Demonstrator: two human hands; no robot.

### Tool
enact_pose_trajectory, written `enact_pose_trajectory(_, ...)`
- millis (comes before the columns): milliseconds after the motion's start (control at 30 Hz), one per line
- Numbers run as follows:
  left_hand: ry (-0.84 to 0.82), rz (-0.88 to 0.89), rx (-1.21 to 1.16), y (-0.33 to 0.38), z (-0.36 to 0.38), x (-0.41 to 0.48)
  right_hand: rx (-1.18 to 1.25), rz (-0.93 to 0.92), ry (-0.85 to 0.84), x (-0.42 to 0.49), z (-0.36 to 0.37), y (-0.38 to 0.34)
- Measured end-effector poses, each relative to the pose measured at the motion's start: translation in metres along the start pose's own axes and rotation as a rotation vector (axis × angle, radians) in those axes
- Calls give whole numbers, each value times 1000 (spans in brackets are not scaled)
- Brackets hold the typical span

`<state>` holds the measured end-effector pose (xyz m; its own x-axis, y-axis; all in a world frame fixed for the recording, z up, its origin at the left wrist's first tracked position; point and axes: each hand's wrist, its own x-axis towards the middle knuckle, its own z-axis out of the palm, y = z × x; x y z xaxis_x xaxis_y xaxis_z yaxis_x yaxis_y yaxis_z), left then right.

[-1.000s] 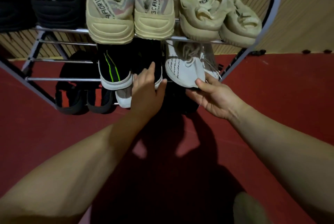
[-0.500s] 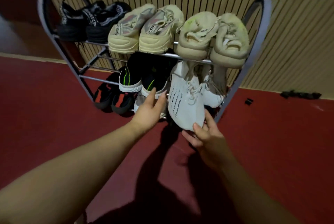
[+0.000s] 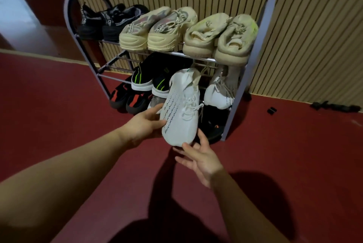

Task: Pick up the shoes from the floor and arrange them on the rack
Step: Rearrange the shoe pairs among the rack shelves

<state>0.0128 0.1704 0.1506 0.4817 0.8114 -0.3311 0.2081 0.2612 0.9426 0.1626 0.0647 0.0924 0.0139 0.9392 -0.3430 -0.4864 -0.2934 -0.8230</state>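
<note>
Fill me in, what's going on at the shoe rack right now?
A person is handling a white knit sneaker at the middle shelf of the shoe rack, its toe hanging out toward them. The left hand rests against its side; the right hand is open under the toe, fingers spread. Its mate sits on that shelf to the right. The top shelf holds three pairs.

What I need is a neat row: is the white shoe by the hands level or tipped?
Tipped: the white shoe slopes steeply, toe down and out beyond the rack, between the left hand and right hand.
</note>
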Motion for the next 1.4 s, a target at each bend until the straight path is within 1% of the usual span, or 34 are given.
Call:
enact_pose_trajectory(67,-10,16,1,-11,-5,3,-61,60,-6,2,-3,-7)
enact_pose_trajectory(133,-33,20,2,-17,-13,3,-75,81,82,4,-4,-19)
enact_pose_trajectory(233,-120,-3,36,-21,-32,1,-71,-29,260,9,-7,-35)
enact_pose_trajectory(333,-276,-19,125,-25,-55,-1,-145,-152,342,9,-9,-47)
enact_pose_trajectory(433,-327,-32,113,-23,-83,3,-279,-240,409,10,-7,-58)
enact_pose_trajectory(533,-425,-33,158,-21,-109,10,-429,-255,467,10,0,-68)
enact_pose_trajectory(633,-506,-37,226,-18,-121,9,-702,-234,483,5,15,-71)
enact_pose_trajectory(733,-531,-29,355,-17,-120,7,-910,-112,366,1,22,-67)
enact_pose_trajectory(833,-464,-19,460,-19,-121,9,-1063,50,241,1,18,-53)
enact_pose_trajectory(900,-411,-6,496,-17,-125,7,-1106,150,131,-1,17,-47)
enact_pose_trajectory(933,-402,-12,462,-16,-127,5,-1079,185,94,-2,16,-46)
enact_pose_trajectory(967,-404,-34,401,-15,-131,3,-1039,199,64,-3,17,-46)
enact_pose_trajectory(1033,-405,-69,300,-15,-136,0,-961,169,30,-3,17,-47)
enact_pose_trajectory(1100,-404,-69,320,-16,-139,-3,-873,166,-20,0,17,-42)
enact_pose_trajectory(1167,-405,-57,371,-17,-137,-4,-803,190,-124,2,20,-37)
enact_pose_trajectory(1300,-399,-78,320,-11,-135,-1,-883,201,-251,1,26,-40)
enact_pose_trajectory(1400,-419,-56,388,-9,-134,5,-953,190,-259,-2,23,-39)
